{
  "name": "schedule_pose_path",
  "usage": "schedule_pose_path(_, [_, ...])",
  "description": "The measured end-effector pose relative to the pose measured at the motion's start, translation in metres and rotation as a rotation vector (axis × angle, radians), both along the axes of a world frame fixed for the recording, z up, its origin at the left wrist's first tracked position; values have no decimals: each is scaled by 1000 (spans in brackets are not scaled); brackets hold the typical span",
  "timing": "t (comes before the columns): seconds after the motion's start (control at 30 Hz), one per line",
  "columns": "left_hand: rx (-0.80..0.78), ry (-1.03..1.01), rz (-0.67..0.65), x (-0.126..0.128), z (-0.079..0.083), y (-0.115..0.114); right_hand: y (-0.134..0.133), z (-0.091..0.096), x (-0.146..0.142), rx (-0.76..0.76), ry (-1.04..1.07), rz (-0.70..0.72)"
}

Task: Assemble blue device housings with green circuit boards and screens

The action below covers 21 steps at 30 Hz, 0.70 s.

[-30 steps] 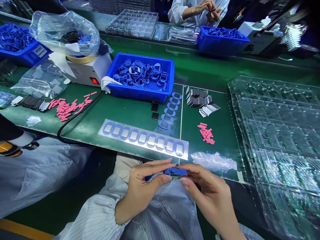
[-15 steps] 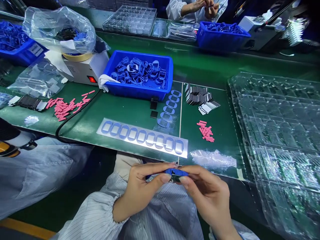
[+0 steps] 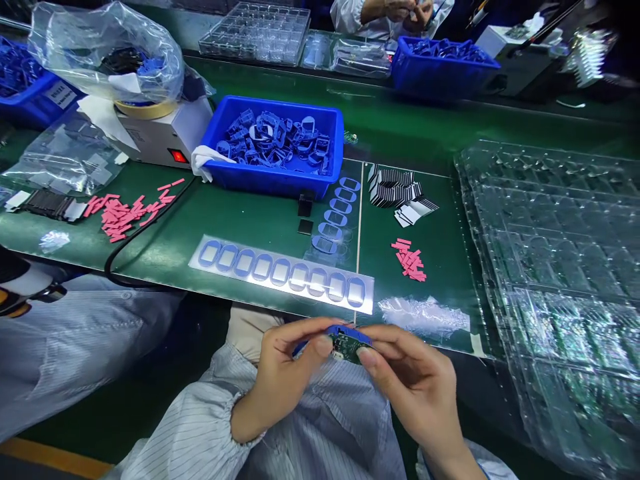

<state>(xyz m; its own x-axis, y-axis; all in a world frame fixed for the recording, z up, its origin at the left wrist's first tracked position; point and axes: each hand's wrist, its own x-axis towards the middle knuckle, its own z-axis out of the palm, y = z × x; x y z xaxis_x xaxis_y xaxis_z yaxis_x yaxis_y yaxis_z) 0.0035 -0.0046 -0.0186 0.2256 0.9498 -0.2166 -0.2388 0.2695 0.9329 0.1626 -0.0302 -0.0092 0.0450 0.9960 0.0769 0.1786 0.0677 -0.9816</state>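
Between both hands, above my lap and near the table edge, is a blue plastic housing (image 3: 353,332) with a green circuit board (image 3: 346,348) against it. My left hand (image 3: 290,363) pinches the left end, fingers behind and thumb at the board's edge. My right hand (image 3: 413,377) grips the right end, its thumb pressing on the board's lower right corner. Whether the board is fully seated in the housing I cannot tell. Just beyond the hands lies a strip of blue oval stickers (image 3: 280,272) on the green table.
A blue bin (image 3: 280,180) of blue housings stands mid-table, beside a white box (image 3: 165,143) with a red switch. Pink strips (image 3: 409,260) and black-and-white strips (image 3: 395,187) lie right of centre. Clear trays (image 3: 555,267) are stacked at right. A co-worker's hands (image 3: 407,12) are across the table.
The housing has tilted so that more of the green board's face shows. My left thumb has shifted slightly up and left. The view has moved a little.
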Motion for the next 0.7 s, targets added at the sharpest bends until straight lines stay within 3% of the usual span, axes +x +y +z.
schedule_pose_path(0.13, [134,68,-85,-7,1,2,3,-1,3,-106,168,44])
schedule_pose_path(0.4, [423,175,33,-4,-3,8,3,5,16,286,-318,51])
schedule_pose_path(0.7, [590,213,106,0,-6,9,4,2,18,350,-425,130])
